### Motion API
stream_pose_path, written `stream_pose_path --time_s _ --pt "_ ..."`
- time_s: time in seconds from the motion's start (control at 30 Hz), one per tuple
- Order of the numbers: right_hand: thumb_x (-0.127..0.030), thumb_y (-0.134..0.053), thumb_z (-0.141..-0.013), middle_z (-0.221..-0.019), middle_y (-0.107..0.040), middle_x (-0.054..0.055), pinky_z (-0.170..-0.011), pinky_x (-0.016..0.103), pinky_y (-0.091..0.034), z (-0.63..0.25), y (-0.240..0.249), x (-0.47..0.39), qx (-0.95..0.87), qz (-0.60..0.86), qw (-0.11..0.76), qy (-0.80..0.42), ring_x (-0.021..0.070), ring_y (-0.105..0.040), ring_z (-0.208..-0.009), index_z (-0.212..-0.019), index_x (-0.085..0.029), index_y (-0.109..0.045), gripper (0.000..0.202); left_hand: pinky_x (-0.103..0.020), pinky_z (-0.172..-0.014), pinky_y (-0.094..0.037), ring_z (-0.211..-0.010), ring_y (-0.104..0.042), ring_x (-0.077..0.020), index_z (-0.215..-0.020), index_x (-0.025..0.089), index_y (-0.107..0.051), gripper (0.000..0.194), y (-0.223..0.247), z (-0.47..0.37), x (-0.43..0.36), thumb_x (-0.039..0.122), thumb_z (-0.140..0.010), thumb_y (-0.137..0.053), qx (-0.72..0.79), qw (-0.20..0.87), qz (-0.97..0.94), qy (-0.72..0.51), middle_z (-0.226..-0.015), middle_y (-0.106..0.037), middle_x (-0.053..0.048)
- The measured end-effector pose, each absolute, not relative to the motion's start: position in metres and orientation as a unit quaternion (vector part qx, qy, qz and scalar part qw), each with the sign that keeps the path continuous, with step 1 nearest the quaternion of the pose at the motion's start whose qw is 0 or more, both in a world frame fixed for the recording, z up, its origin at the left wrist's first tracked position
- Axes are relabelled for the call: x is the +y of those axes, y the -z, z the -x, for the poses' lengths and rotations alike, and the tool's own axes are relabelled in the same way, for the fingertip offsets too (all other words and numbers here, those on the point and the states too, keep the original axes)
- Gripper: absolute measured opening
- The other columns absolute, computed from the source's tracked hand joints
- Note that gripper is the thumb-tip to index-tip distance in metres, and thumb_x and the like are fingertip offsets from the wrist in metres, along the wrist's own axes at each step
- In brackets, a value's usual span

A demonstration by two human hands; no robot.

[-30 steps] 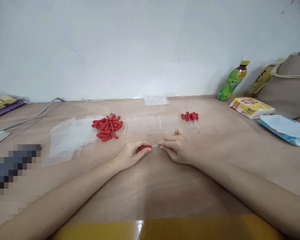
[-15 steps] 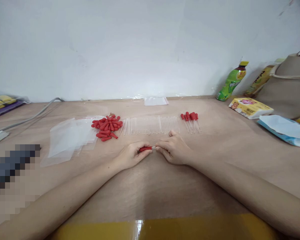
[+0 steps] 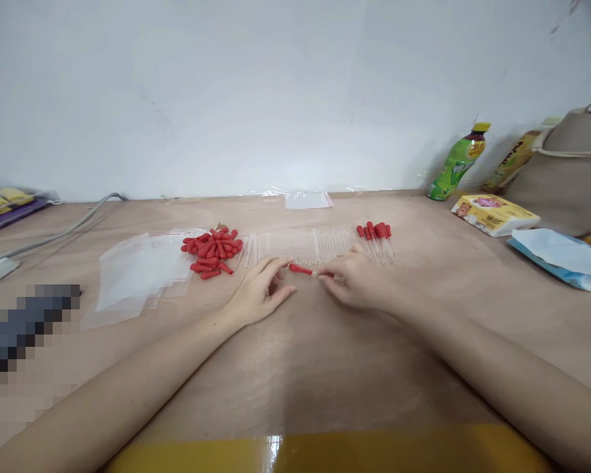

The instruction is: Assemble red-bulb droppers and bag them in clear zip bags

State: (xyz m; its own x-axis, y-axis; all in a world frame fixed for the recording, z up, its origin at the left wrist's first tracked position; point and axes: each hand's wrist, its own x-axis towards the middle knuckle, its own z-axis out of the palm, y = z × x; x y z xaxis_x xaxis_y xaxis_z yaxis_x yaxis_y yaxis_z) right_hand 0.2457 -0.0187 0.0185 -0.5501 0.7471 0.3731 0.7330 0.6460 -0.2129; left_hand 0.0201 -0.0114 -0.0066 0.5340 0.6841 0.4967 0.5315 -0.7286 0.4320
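Observation:
Pinched in the fingers of my right hand [image 3: 352, 276] is a glass dropper [image 3: 301, 269] with a red rubber bulb pointing left; most of its tube is hidden by the fingers. My left hand [image 3: 263, 289] is open beside the bulb, thumb and fingers apart. Behind my hands lies a row of clear glass tubes [image 3: 295, 246]. A heap of loose red rubber bulbs [image 3: 214, 246] sits left of the row. Several droppers with red bulbs fitted [image 3: 377, 235] lie together to the right.
Clear plastic bags [image 3: 138, 269] spread at the left, by a grey cable [image 3: 79, 226]. A small white bag [image 3: 308, 200] lies against the wall. On the right stand a green bottle [image 3: 458, 164], a yellow tissue pack [image 3: 495, 213], a blue-white packet [image 3: 561, 256] and a beige bag [image 3: 561, 177].
My left hand has let go of the red bulb and opened. My right hand has moved away and slightly right, carrying the dropper.

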Motion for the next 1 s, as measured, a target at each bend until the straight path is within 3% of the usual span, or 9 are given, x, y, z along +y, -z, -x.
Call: stream_pose_path --time_s 0.13,0.27,0.6,0.8,1.0 --pt "-0.032 -0.050 -0.077 -0.071 -0.067 0.004 -0.057 0.027 -0.035 -0.278 -0.031 0.007 -0.747 0.606 0.269 -0.060 0.0164 -0.058 -0.063 -0.075 -0.020 -0.068 0.022 -0.024 -0.061 -0.048 -0.075 -0.055 -0.0134 -0.118 0.019 -0.045 0.039 0.006 -0.020 -0.012 0.025 -0.081 -0.055 0.362 0.119 -0.865 -0.325 -0.100 -0.053 -0.007" --pt "-0.043 -0.051 -0.074 -0.064 -0.064 0.007 -0.052 0.028 -0.034 -0.301 -0.033 0.035 -0.635 0.743 0.209 -0.027 0.0203 -0.057 -0.062 -0.063 -0.019 -0.063 0.030 -0.025 -0.063 -0.047 -0.075 -0.055 -0.0134 -0.115 0.020 -0.047 0.035 0.007 -0.020 -0.011 0.023 -0.081 -0.054 0.358 0.123 -0.870 -0.315 -0.099 -0.053 -0.007" --pt "-0.044 -0.033 -0.085 -0.079 -0.063 0.015 -0.064 0.034 -0.038 -0.291 -0.007 0.057 -0.642 0.759 0.101 0.038 0.0265 -0.058 -0.080 -0.071 -0.014 -0.063 0.045 -0.027 -0.066 -0.046 -0.075 -0.053 -0.0138 -0.107 0.018 -0.054 0.025 0.006 -0.018 -0.009 0.024 -0.083 -0.051 0.347 0.128 -0.884 -0.284 -0.096 -0.054 -0.006" --pt "-0.043 -0.039 -0.082 -0.077 -0.063 0.015 -0.061 0.034 -0.038 -0.291 -0.010 0.055 -0.628 0.771 0.095 0.039 0.0278 -0.057 -0.080 -0.078 -0.014 -0.064 0.039 -0.027 -0.067 -0.046 -0.073 -0.053 -0.0135 -0.104 0.017 -0.055 0.023 0.005 -0.019 -0.009 0.023 -0.082 -0.051 0.350 0.130 -0.886 -0.275 -0.097 -0.055 -0.006" --pt "-0.035 -0.049 -0.075 -0.064 -0.060 0.010 -0.065 0.033 -0.039 -0.281 -0.020 0.050 -0.641 0.762 0.095 -0.022 0.0230 -0.057 -0.073 -0.072 -0.016 -0.064 0.024 -0.026 -0.065 -0.046 -0.070 -0.053 -0.0124 -0.101 0.017 -0.056 0.019 0.005 -0.019 -0.010 0.022 -0.083 -0.050 0.347 0.126 -0.889 -0.271 -0.098 -0.056 -0.006"
